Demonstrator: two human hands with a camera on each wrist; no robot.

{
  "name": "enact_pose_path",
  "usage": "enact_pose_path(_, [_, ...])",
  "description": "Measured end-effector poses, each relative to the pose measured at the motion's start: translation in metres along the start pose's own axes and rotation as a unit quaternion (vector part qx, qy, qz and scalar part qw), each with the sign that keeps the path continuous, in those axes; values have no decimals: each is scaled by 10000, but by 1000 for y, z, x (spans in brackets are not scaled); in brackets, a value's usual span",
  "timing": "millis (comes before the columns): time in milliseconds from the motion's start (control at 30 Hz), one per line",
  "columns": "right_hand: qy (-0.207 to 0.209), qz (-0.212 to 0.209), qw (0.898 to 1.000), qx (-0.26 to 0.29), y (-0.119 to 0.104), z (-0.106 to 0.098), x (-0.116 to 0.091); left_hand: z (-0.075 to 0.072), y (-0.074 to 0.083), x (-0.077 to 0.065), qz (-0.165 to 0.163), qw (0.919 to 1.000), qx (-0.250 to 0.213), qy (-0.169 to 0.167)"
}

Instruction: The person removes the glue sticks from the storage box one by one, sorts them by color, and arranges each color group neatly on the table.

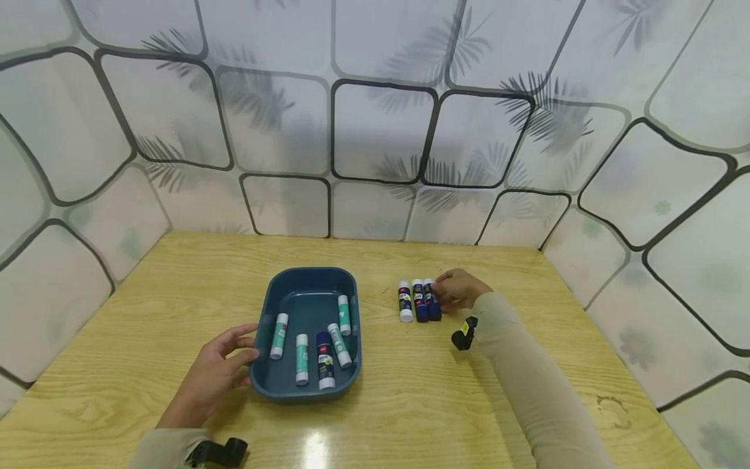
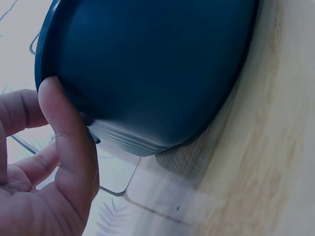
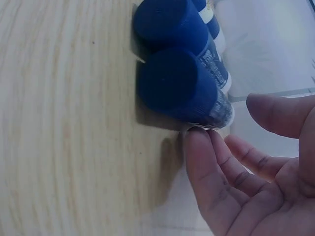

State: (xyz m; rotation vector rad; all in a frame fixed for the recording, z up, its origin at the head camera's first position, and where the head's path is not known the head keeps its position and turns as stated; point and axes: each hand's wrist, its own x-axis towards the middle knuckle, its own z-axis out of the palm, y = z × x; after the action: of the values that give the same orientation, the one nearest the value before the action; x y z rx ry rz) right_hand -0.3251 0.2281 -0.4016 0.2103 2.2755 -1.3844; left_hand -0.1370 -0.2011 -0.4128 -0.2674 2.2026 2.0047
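A dark blue plastic tray (image 1: 305, 397) sits on the table, left of centre. My left hand (image 1: 217, 368) is against the outside of its left wall, with the thumb (image 2: 66, 128) close under the rim and the fingers loosely bent. Three navy-labelled glue sticks lie side by side to the right of the tray. My right hand (image 1: 459, 288) is at the rightmost glue stick (image 1: 432, 301). Its fingertips (image 3: 199, 140) are right at that stick's side, while the thumb (image 3: 273, 113) stays apart from it. The middle glue stick (image 1: 419, 301) and the left one (image 1: 405, 301) lie beside it.
Inside the tray are several green-and-white glue sticks (image 1: 301, 359) and one navy glue stick (image 1: 325, 361). The wooden table (image 1: 410, 404) is enclosed by patterned cloth walls (image 1: 375, 130) at the back and sides.
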Motion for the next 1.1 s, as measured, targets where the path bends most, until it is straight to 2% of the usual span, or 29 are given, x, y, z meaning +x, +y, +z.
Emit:
enact_pose_path(267, [41,-154,9998,-153,-6,-9,-6,0,1,1,35,10000,-43,-28])
enact_pose_path(533, [94,-474,9988,-53,-21,-11,-11,-1,2,2,-19,10000,44,0])
enact_pose_path(700, [-28,-637,9979,86,-34,-8,-18,-2,1,0,0,10000,11,-38])
enact_pose_path(933, [-315,-585,9970,388,-48,-2,-25,-2,1,1,7,10000,13,-34])
enact_pose_path(1100, [-558,-634,9956,395,-55,4,-27,-1,0,1,48,10000,20,-43])
